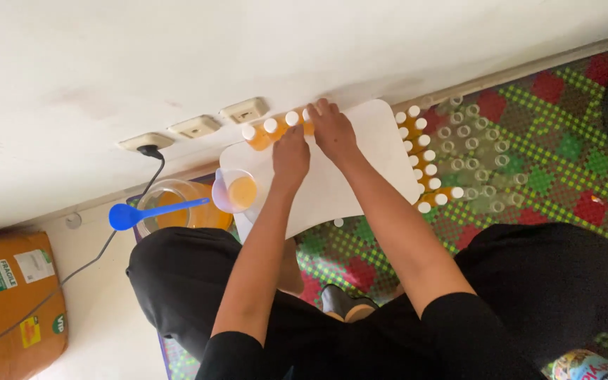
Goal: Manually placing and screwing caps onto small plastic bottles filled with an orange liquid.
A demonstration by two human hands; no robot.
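A white board [360,169] lies on the patterned mat against the wall. Along its far edge stands a row of small bottles [265,131] filled with orange liquid and topped with white caps. My left hand [291,156] rests on the board just behind this row, fingers curled near one bottle. My right hand [332,130] reaches to the row's right end and covers a bottle there; I cannot tell whether it grips it. A small clear measuring cup [237,190] holding orange liquid sits at the board's left edge.
A glass bowl [177,204] of orange liquid with a blue ladle [138,213] stands left of the board. Filled capped bottles [423,162] line the board's right side, with several empty clear bottles [476,155] beyond. Wall sockets [195,127] and a brown box [12,302] lie at left.
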